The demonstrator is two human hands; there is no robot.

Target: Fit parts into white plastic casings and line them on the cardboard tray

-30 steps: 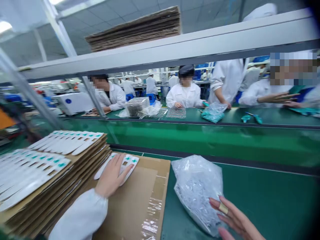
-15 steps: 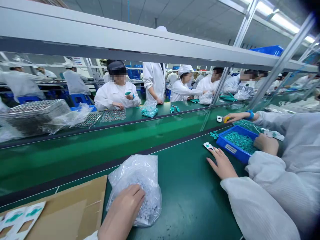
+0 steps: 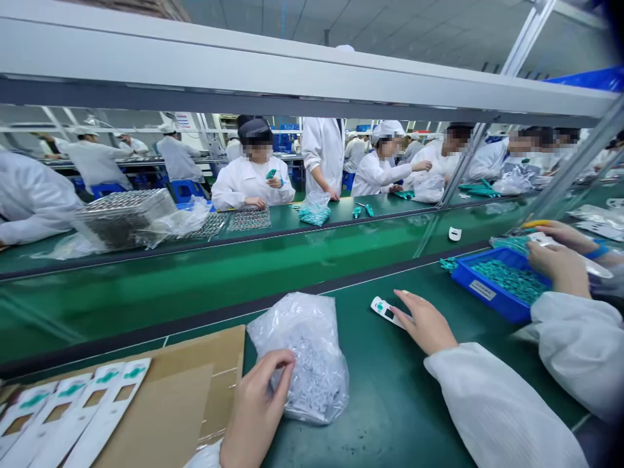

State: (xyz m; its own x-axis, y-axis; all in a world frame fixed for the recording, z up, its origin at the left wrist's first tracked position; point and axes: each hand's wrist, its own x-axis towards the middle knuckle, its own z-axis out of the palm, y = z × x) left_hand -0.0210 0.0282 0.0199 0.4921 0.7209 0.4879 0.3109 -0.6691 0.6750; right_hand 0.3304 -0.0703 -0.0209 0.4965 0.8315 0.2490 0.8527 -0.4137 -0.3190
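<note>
The left hand [image 3: 256, 406] has its fingers curled around the side of a clear plastic bag [image 3: 316, 357] full of small white parts, and they seem to hold it. The right hand [image 3: 424, 323] lies flat on the green bench [image 3: 390, 416], with its fingers a little spread and holding nothing. Just beside these fingertips is a small white plastic piece [image 3: 387, 312]. Left of the left fingers, white cards with teal marks [image 3: 82, 409] lie on a cardboard sheet [image 3: 195, 383]. Far right of the right fingers, a co-worker's hands [image 3: 556, 266] are at a blue bin of teal parts [image 3: 487, 296].
</note>
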